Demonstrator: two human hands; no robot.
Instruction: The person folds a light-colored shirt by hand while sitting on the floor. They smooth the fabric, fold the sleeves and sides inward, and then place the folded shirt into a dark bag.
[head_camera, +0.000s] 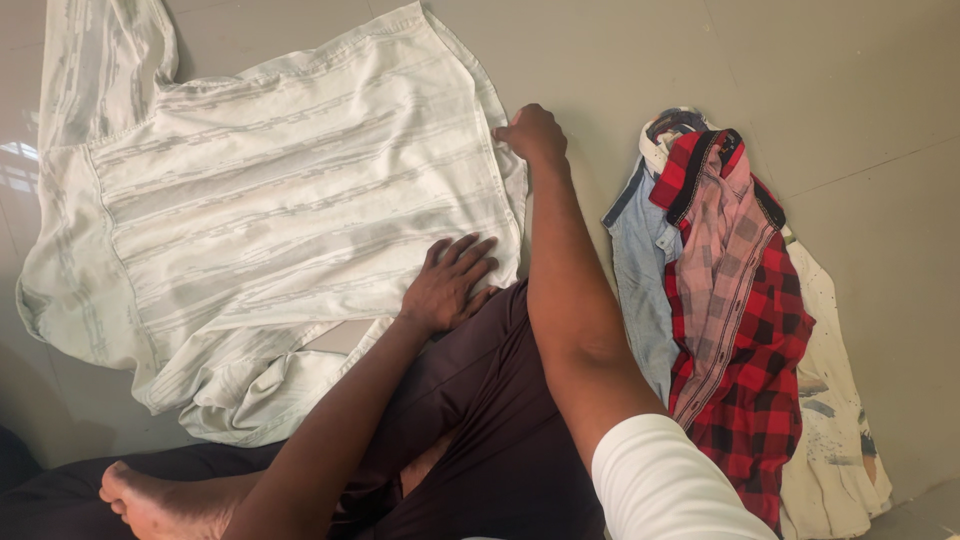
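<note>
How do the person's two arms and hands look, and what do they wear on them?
Both forearms are bare, and the left hand and right hand wear no gloves. No ring, watch or bracelet is visible. A white sleeve covers the right upper arm and ends above the elbow. The left arm shows no sleeve in view; its upper part is cut off by the frame.

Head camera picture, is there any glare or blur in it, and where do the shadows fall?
Head view: sharp overall, soft even light; window glare on the floor tiles at far left; faint shadow under the left hand on the white shirt; right hand unblurred.
</note>
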